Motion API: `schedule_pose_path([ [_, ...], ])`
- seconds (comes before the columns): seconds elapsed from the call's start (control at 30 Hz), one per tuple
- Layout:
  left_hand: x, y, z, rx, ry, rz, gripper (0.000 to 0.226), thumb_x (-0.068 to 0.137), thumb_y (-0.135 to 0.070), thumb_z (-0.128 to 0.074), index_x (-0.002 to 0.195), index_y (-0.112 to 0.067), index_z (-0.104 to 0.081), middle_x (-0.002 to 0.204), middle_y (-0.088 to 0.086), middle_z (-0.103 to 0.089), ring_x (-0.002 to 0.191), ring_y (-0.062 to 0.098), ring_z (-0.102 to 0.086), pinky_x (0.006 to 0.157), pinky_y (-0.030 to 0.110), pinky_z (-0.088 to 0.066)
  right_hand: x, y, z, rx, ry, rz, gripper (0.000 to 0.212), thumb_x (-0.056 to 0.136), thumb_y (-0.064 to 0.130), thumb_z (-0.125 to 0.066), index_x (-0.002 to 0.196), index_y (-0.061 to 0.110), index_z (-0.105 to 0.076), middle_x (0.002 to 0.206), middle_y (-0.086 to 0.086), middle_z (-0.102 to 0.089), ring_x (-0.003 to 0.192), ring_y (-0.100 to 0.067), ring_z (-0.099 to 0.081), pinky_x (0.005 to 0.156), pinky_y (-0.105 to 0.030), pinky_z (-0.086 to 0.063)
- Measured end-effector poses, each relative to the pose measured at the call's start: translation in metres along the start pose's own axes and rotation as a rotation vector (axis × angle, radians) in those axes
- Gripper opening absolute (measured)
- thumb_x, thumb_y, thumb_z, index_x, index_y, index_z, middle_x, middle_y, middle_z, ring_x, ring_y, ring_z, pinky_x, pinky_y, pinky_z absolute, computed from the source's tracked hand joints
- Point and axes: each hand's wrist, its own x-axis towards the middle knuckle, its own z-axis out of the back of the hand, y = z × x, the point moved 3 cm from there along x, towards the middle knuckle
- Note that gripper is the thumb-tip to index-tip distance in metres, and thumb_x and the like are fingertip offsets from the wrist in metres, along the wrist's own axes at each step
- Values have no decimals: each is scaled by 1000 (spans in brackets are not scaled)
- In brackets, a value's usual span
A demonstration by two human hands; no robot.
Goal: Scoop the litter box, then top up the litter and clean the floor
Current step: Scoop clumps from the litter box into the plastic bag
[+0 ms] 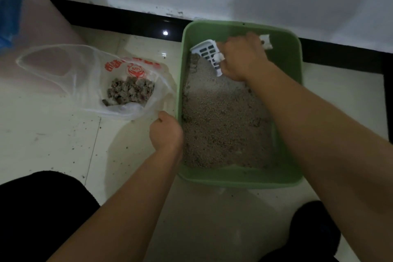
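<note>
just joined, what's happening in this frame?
A person is scooping a green plastic litter box. The right hand grips a white slotted plastic scoop, set against the grey litter at the far left corner. The left hand holds the edge of a clear plastic bag with red print beside the box; grey clumps already lie in it. Loose grains speckle the pale floor tiles.

**The count, kind by kind**

There is one green box (240,181) with one bed of litter (223,123) in it. There is one white scoop (207,53). One clear bag (63,70) holds one heap of clumps (130,91), too many and too blurred to count singly. There are two hands, a left hand (165,132) and a right hand (242,57). Two dark knees (42,208) show at the bottom edge. One blue thing (9,6) shows at the top left.
</note>
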Motion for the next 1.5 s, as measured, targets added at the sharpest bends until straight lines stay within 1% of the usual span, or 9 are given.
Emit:
schedule_pose_path([
  [0.17,-7,-3,1,83,-31,-57,53,106,-28,-25,109,8,-63,117,25,-61,96,34,-55,76,31,-33,3,-3,-9,285,167,-227,20,93,34,-52,92,14,-54,69,0,-48,76,-25,-55,73,-33,-41],
  [0.27,-6,-1,-1,114,-18,-69,53,106,-28,-24,105,8,-64,110,23,-62,82,24,-44,73,31,-32,-4,-5,-20,389,144,-237,30,96,38,-46,98,14,-63,78,-3,-58,80,-25,-59,76,-34,-47],
  [0.37,-7,-2,0,122,-25,-70,53,107,-28,-24,106,8,-63,99,18,-58,81,24,-43,72,31,-31,-18,-12,-31,574,116,-211,34,99,44,-44,114,23,-67,101,-5,-69,90,-26,-63,87,-41,-51],
  [0.6,-2,1,-3,90,-17,-72,55,106,-30,-23,112,8,-63,120,23,-62,109,38,-56,79,33,-37,-47,-21,-49,981,110,-252,41,97,39,-57,137,33,-56,125,3,-68,111,-20,-61,102,-46,-46],
  [0.77,-1,2,-4,85,-11,-60,54,105,-32,-25,114,7,-62,122,23,-60,109,37,-56,84,36,-40,-38,-15,-36,561,23,-251,36,101,44,-41,123,24,-62,106,-5,-69,94,-26,-62,91,-42,-48],
  [0.9,0,1,-4,77,-17,-60,54,105,-31,-26,114,8,-62,123,24,-60,111,39,-56,89,38,-41,-18,-10,-20,320,-82,-241,23,99,33,-49,112,19,-62,91,-5,-60,87,-25,-57,92,-42,-41],
  [1.03,-1,0,-4,85,-28,-79,53,106,-30,-25,106,7,-63,117,23,-62,100,35,-57,78,33,-36,-6,-2,-7,179,-77,-256,13,91,26,-59,98,15,-61,83,-4,-51,77,-24,-47,90,-40,-38],
  [1.27,-3,0,-2,84,-28,-73,55,106,-31,-24,115,9,-61,124,24,-59,112,38,-55,78,30,-32,-17,15,-4,-88,-261,-180,36,87,16,-62,120,4,-54,100,-15,-61,95,-29,-57,94,-43,-39],
  [1.5,-6,-2,-2,108,-39,-99,54,107,-29,-23,114,9,-61,123,24,-60,112,39,-55,77,30,-32,-12,22,2,-353,-220,-14,21,89,20,-62,102,4,-58,80,-12,-54,78,-25,-52,87,-39,-44],
])
